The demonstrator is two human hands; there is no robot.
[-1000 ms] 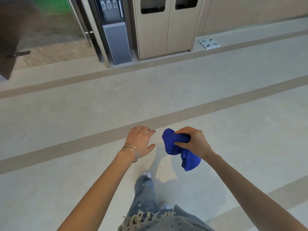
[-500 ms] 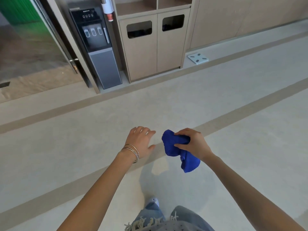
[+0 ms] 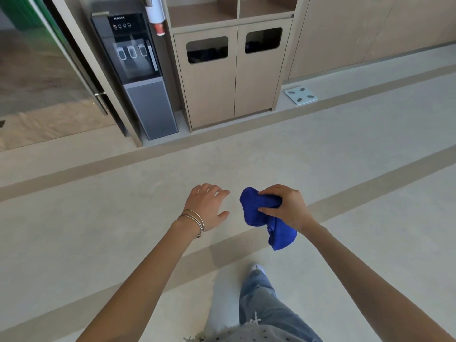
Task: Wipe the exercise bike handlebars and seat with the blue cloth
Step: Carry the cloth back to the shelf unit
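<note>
Nearer now than a moment ago, the water dispenser (image 3: pixel 138 75) and the bin cabinet (image 3: pixel 233 75) fill the top of the view, while both hands keep their places. Bunched up, the blue cloth (image 3: pixel 265 218) sits in the right hand (image 3: pixel 287 207) — thumb and fingers pinching it, its tail hanging below. Just beside it the left hand (image 3: pixel 207 206) hovers spread and empty, bangles (image 3: pixel 195 222) on the wrist. Below lies the pale floor (image 3: pixel 98 218); a scale (image 3: pixel 300 95) rests by the cabinet.

Bare-armed and sleeveless to the frame edge, with thin metal bangles (image 3: pixel 195 222) at the left wrist, faded light-blue jeans (image 3: pixel 261 299) with frayed threads, and a white shoe (image 3: pixel 256 268).
</note>
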